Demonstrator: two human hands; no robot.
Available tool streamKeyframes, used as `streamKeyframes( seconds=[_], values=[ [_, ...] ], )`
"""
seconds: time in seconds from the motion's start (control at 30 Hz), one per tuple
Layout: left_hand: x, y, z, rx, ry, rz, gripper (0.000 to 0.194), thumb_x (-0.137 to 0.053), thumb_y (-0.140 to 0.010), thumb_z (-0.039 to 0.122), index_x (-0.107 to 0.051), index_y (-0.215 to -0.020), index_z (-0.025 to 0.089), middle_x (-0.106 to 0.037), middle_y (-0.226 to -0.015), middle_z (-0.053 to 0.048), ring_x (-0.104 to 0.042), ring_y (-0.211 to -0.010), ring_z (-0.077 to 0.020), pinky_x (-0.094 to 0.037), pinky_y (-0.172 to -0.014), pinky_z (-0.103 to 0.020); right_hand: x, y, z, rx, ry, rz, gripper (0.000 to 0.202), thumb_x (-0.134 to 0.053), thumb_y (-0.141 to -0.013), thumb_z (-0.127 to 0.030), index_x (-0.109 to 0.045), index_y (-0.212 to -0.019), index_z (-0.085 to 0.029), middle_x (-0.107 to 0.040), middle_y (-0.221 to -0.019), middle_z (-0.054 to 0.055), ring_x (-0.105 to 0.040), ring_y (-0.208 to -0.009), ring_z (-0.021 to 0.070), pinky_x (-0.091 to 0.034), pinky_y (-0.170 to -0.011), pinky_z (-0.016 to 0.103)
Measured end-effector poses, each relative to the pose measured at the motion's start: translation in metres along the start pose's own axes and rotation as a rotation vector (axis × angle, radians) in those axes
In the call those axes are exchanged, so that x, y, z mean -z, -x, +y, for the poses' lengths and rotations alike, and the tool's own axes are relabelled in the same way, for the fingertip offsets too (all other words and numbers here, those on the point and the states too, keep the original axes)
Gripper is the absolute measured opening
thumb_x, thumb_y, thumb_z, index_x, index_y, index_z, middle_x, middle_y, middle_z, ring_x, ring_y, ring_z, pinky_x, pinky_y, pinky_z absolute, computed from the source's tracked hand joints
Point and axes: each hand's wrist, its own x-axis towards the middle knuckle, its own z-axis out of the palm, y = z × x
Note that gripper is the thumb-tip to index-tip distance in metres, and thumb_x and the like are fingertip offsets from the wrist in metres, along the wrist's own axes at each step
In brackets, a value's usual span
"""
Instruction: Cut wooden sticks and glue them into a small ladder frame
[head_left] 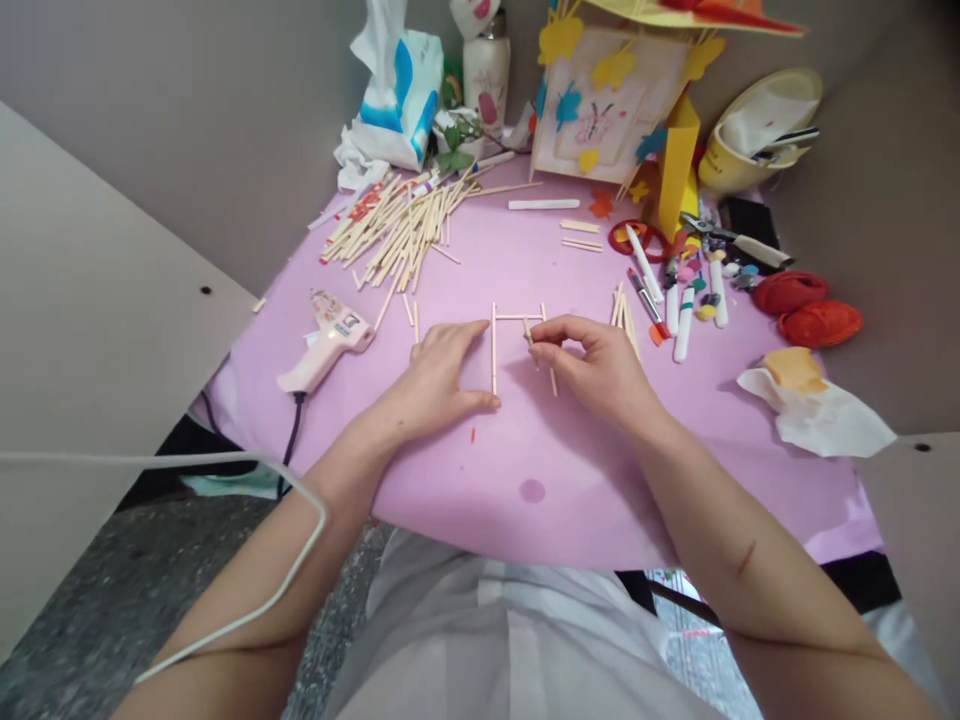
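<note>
A small frame of thin wooden sticks (494, 350) lies on the purple tabletop, with two long sides and a crosspiece (517, 317) near its far end. My left hand (442, 375) rests flat on the table at the frame's left, thumb and fingers apart, fingertips at the left stick. In my right hand (589, 360) a short wooden stick (527, 328) is pinched between thumb and fingers, held over the frame's right part. That hand partly covers the frame's right stick (554, 382).
A pink glue gun (330, 340) with a black cord lies at left. Behind it is a heap of wooden sticks (412, 225). Markers (684, 325), red scissors (621, 238), pliers (739, 240) and red yarn (817, 320) sit at right. A decorated box (600, 110) and tissue pack (409, 95) stand behind.
</note>
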Motion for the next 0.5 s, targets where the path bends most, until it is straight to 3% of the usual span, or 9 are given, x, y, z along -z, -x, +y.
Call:
streamKeyframes(
  seconds=[0.5],
  values=[
    [-0.001,-0.004,-0.004,-0.013,0.044,-0.014,0.087,-0.067,-0.073,0.041,-0.021,-0.145,0.025,-0.048,-0.140,-0.006,-0.035,-0.128,-0.0283,-0.027,-0.104,-0.047,0.011,0.001,0.014,0.046,0.236,-0.124,0.012,-0.061,-0.082,-0.022,-0.070,-0.090,-0.023,-0.070,-0.091,0.001,-0.062,-0.083,0.0165,-0.045,-0.075,0.029]
  ],
)
